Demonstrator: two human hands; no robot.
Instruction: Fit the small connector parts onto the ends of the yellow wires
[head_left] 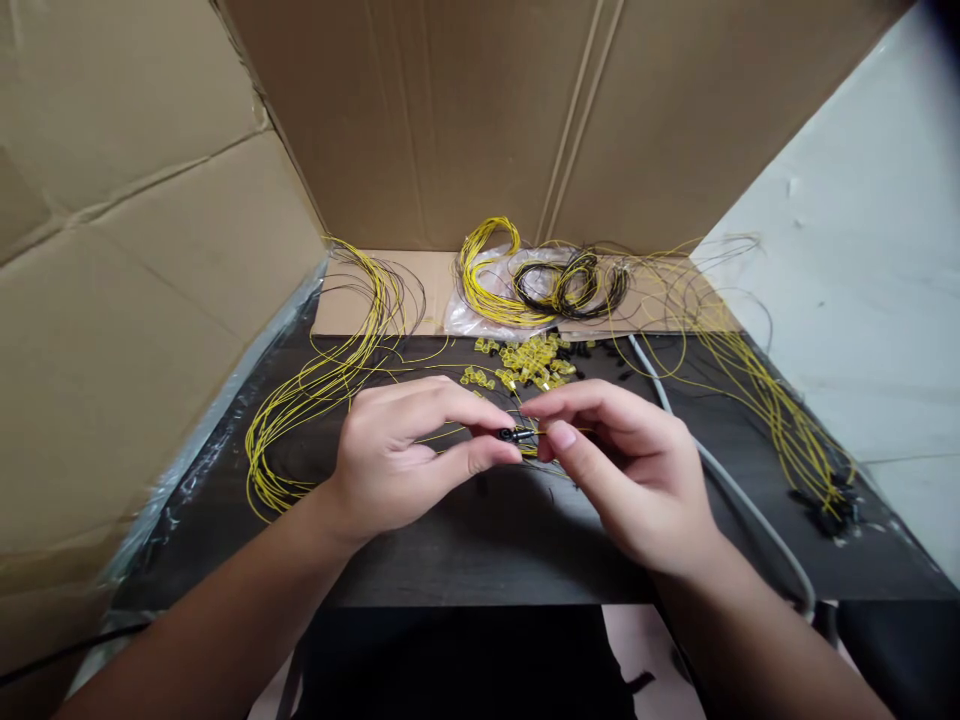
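A small black connector is held over the middle of the dark table. My left hand pinches its left end between thumb and fingertips. At its right end, my right hand has its thumb and fingers closed around thin yellow wire, most of which they hide. Whether the wire sits inside the connector cannot be seen. Just beyond my fingertips lies a pile of small clear-yellow plastic pieces. Loose thin wires run on the table beneath both hands.
Bundled yellow wires curve along the left side. Coiled yellow and black wires lie on a plastic bag at the back. More yellow wires end in black connectors at right. A grey cable crosses the table; cardboard walls the back and left.
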